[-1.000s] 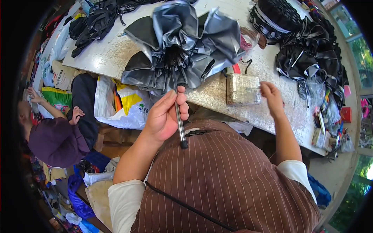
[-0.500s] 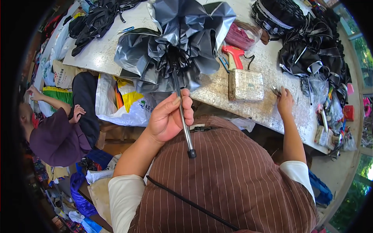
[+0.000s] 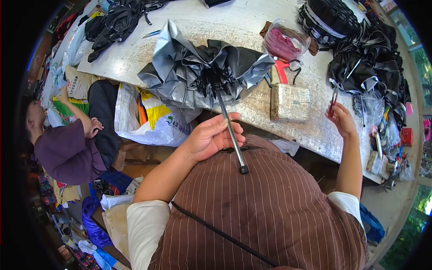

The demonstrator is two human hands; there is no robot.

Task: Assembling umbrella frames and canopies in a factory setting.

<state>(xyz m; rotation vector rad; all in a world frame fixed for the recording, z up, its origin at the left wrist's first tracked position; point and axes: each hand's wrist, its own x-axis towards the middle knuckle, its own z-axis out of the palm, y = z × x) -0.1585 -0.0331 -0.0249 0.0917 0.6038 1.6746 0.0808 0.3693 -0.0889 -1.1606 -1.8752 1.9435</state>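
The left hand (image 3: pixel 210 137) is closed around the metal shaft (image 3: pixel 230 130) of a half-folded silver and black umbrella (image 3: pixel 202 72), whose canopy lies on the table (image 3: pixel 234 22) just beyond the grip. The right hand (image 3: pixel 341 119) pinches small red-handled pliers (image 3: pixel 333 100) upright. Between the hands sits a brownish block (image 3: pixel 290 102); below the left grip's far side leans a white sack (image 3: pixel 148 117) with a yellow and orange patch.

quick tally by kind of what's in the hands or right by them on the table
Umbrella, shaft held in left hand: 1
Pliers, red-handled, in right hand: 1
Rectangular block: 1
Clear tub of red bits: 1
Total: 4
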